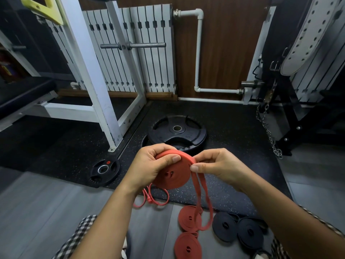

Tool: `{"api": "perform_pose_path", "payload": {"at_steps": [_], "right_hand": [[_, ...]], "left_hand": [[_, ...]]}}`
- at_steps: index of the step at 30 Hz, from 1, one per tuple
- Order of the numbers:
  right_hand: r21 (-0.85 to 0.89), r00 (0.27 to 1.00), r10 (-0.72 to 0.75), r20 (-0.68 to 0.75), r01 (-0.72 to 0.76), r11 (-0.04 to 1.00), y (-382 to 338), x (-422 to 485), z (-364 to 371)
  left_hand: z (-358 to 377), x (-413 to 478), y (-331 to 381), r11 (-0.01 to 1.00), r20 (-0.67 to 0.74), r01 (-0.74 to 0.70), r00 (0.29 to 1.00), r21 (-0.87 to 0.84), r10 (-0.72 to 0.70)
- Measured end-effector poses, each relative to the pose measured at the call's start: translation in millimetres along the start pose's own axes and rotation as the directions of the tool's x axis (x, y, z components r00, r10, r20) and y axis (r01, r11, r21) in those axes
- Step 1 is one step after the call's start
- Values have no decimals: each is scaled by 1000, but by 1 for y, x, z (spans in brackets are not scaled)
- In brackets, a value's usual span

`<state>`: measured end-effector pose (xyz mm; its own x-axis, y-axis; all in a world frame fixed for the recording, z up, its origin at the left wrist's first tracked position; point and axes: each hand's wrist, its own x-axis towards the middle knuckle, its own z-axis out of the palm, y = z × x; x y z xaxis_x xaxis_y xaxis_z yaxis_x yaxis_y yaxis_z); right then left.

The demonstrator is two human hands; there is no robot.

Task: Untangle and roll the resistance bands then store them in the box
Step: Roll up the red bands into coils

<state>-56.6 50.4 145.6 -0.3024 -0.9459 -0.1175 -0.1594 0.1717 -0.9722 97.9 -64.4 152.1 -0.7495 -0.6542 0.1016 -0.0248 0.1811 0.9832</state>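
A gym corner: grey plank floor (46, 212) near, a black speckled rubber mat (233, 131) beyond it, and a white radiator (141, 49) on the far wood-panelled wall. A white rack frame (93, 81) stands at the left. A large black weight plate (177, 131) lies on the mat in the middle, and a small plate (104, 171) lies nearer and to its left.

The left hand (149, 165) grips a partly rolled red resistance band (173, 176) in mid-air, fingers (160, 148) curled over its top edge and thumb across its face. The right hand (218, 165) pinches the band's loose length at the roll's right edge; the unrolled tail (206, 202) hangs down in a loop.

On the near floor lie two finished red rolls (188, 245) and, to their right, two black rolls (225, 226) touching each other. A thin red cord (155, 200) lies at the mat's near edge.
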Motion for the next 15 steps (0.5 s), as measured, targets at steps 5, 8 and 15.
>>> {"api": "perform_pose_path", "payload": {"at_steps": [5,8,15], "right_hand": [[18,998,-26,49,25,1000,-1,-1,1],[80,997,-60,44,56,995,-1,-2,6],[170,978,-190,-82,201,965,0,0,21]], "left_hand": [[0,-1,1,1000,15,-16,1000,7,16],[1,-1,1,999,-34,-27,999,-34,26],[11,2,-3,982,-218,-51,976,-184,10]]}}
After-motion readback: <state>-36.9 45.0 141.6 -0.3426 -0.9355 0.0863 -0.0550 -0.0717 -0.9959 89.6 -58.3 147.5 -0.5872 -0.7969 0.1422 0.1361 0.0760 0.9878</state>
